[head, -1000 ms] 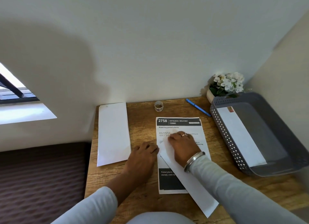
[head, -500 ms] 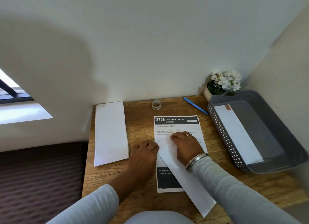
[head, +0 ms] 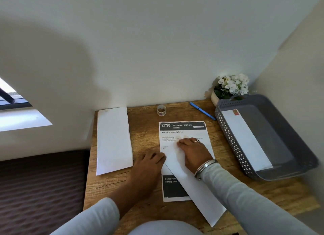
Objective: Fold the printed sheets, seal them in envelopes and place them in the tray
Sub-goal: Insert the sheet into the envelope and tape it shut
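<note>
Flat right hand (head: 194,152) pressing envelope (head: 198,196) askew on sheet (head: 182,127); left hand (head: 149,166) curled at its edge, grip unclear — likely to slip, creasing crooked.

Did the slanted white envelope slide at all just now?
No. The envelope keeps its slant across the printed sheet, under the right hand, lower corner past the sheet's bottom edge.

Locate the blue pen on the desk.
In the head view, the blue pen lies at the far right of the desk near the wall. It sits between the tape roll and the grey tray, just in front of the flower pot.
</note>
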The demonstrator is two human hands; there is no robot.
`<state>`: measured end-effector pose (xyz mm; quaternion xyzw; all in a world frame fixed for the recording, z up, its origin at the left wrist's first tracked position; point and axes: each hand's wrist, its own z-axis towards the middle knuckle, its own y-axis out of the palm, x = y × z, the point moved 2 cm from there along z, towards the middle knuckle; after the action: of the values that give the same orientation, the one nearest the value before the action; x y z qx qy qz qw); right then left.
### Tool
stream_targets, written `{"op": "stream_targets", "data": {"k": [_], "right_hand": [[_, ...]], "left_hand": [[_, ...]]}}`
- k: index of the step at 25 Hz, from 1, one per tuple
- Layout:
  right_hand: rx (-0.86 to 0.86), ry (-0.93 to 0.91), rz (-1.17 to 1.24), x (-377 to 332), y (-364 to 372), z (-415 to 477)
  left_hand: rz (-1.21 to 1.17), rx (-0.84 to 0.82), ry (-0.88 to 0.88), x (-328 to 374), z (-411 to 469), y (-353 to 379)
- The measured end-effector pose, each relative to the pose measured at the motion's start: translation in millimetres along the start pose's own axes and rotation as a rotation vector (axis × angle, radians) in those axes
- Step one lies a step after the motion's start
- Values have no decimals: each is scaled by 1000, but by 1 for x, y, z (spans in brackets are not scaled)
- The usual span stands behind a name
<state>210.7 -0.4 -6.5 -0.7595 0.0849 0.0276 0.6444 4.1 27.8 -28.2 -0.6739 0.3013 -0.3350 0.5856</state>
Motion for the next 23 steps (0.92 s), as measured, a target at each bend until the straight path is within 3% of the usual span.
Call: {"op": "stream_targets", "data": {"k": [3, 7, 14, 20, 23], "right_hand": [[28, -20, -37, -14, -4, -3], [1, -178, -69, -45, 7, -18], [20, -34, -172, -11, -12, -3], [-37, -220, -67, -46, 1, -2], [-11, -88, -112, -16, -8, 8]], "left_hand": [[-15, 12, -32, 0, -3, 2], [-51, 34, -60, 4, -4, -6], [-42, 37, -46, 3, -5, -7], [-71, 23, -76, 5, -4, -9], [-59, 20, -58, 5, -4, -9]]}}
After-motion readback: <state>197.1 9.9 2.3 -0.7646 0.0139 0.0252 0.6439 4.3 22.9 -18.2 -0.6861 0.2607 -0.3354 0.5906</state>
